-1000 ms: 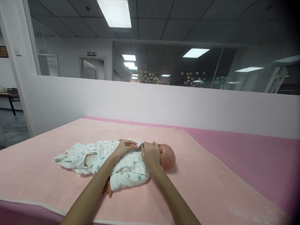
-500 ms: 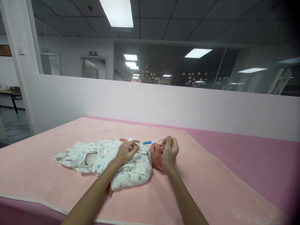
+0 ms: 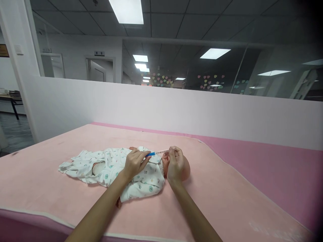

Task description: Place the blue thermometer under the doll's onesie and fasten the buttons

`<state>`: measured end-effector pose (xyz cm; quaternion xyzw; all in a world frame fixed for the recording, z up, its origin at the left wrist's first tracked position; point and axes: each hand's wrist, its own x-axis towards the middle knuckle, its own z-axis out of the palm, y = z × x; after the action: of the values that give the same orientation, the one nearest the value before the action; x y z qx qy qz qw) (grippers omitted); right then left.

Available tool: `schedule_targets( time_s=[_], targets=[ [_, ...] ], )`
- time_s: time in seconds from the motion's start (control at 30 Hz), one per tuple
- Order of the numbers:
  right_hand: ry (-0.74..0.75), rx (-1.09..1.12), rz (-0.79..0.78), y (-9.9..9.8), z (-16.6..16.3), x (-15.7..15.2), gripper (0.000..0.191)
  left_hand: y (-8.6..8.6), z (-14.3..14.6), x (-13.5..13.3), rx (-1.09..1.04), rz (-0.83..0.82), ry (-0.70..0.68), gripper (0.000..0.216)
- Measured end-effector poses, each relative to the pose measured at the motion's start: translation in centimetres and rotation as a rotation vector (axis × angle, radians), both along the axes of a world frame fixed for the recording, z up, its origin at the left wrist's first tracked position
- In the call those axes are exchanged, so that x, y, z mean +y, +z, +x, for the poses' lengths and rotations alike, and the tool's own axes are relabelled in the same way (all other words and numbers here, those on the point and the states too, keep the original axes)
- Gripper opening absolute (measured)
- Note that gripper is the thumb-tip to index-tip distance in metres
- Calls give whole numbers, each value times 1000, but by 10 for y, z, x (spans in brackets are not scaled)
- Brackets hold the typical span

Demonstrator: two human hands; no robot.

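Observation:
A baby doll [image 3: 185,168] in a white patterned sleepsuit [image 3: 111,166] lies on its back on a pink blanket [image 3: 214,198], head to the right. My right hand [image 3: 175,163] hovers over the doll's face, fingers pinched on the clear end of a thin thermometer [image 3: 157,153] with a blue tip. The blue tip points left toward the doll's collar. My left hand [image 3: 135,163] rests on the doll's chest, its fingers curled at the sleepsuit's neckline right beside the blue tip.
The blanket covers a darker pink bed [image 3: 277,161] that runs to a low white partition wall [image 3: 176,107] with glass above. A doorway and a dark table [image 3: 10,101] lie to the far left.
My right hand drew a thermometer out from the doll's collar area and lifted it over the face, and now has lowered it so the blue tip sits by my left fingers at the neckline.

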<state>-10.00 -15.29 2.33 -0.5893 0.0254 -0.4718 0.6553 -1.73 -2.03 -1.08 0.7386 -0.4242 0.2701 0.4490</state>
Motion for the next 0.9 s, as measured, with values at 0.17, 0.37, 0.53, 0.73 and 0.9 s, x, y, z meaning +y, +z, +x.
schedule_targets(
  time_s=[0.17,0.37,0.53,0.73,0.9],
  targets=[
    [-56,69,-64,-2,-26,8,29,4,-1,-1,11,109,-66,32],
    [-197,177,-84,-24,-75,-7,27,9,-5,-4,-163,267,117,31],
    [-10,376,35,-57,-91,-22,31,7,-4,-6,22,192,82,26],
    [-109,341,142,-73,-99,-33,31,7,-3,-6,157,227,35,24],
    [-393,469,-181,-87,-120,-32,25,6,-3,-5,184,288,6,28]
  ],
)
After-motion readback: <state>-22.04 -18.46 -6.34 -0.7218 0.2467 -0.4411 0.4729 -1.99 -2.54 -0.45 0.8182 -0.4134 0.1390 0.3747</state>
